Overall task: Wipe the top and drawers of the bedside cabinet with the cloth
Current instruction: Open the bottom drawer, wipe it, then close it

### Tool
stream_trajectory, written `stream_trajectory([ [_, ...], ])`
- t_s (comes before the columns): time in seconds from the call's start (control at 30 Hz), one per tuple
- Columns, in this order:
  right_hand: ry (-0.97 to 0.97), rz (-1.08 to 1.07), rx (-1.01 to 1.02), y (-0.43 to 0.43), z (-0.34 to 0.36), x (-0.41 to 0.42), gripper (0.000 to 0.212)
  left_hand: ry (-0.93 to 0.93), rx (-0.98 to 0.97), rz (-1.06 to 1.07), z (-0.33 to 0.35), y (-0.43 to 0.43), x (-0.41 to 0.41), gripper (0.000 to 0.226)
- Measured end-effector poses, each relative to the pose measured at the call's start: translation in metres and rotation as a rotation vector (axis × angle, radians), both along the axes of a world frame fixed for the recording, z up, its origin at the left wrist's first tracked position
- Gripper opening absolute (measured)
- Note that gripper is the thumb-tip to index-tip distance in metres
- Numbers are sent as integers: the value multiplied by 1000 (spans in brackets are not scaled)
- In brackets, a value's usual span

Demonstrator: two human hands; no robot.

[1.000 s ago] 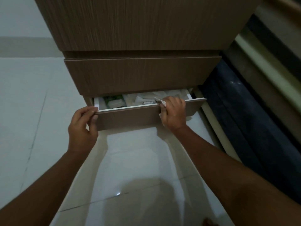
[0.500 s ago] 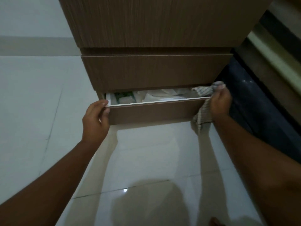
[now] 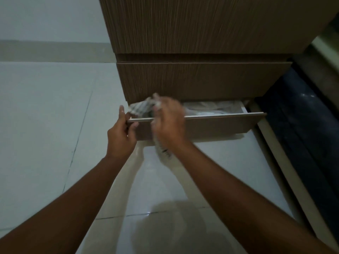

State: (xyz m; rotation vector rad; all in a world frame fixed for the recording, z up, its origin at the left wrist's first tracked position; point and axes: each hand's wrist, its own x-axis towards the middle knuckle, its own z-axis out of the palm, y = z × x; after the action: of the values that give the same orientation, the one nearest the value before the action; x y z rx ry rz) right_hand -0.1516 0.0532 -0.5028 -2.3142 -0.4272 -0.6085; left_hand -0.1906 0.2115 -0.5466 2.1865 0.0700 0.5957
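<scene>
The brown wood-grain bedside cabinet (image 3: 201,33) fills the top of the view. Its bottom drawer (image 3: 220,126) is pulled partly out, with white things inside. My left hand (image 3: 121,136) grips the drawer front's left top corner. My right hand (image 3: 169,121), blurred by motion, holds a striped cloth (image 3: 141,107) against the top edge of the drawer front near its left end. One end of the cloth hangs below the hand in front of the drawer. The middle drawer (image 3: 201,79) above is closed.
Pale glossy floor tiles (image 3: 45,125) spread to the left and below the cabinet. A dark bed base (image 3: 302,134) with a light frame runs along the right side, close to the drawer's right end.
My right hand has swept the cloth along the drawer's top edge from the right end to the left end. My left hand keeps its grip on the left corner.
</scene>
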Motion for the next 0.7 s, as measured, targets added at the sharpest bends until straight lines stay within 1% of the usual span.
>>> stream_trajectory([
  [0.07,42,87,-306,17,-20,-10,51,14,15,18,0,0,-1,61],
  [0.1,38,95,-379,18,-28,-11,51,17,12,16,1,0,-1,59],
  [0.2,9,25,-360,8,-37,-5,39,-35,47,5,-1,0,-1,50],
  [0.43,-111,-101,-319,-34,-44,7,20,-97,84,-56,-3,-2,1,35],
  [0.57,-140,-136,-304,-69,-47,14,23,-92,40,-45,-4,-8,-2,32],
  [0.7,-137,-174,-311,-120,-46,22,24,-141,44,-44,-8,-10,0,28],
])
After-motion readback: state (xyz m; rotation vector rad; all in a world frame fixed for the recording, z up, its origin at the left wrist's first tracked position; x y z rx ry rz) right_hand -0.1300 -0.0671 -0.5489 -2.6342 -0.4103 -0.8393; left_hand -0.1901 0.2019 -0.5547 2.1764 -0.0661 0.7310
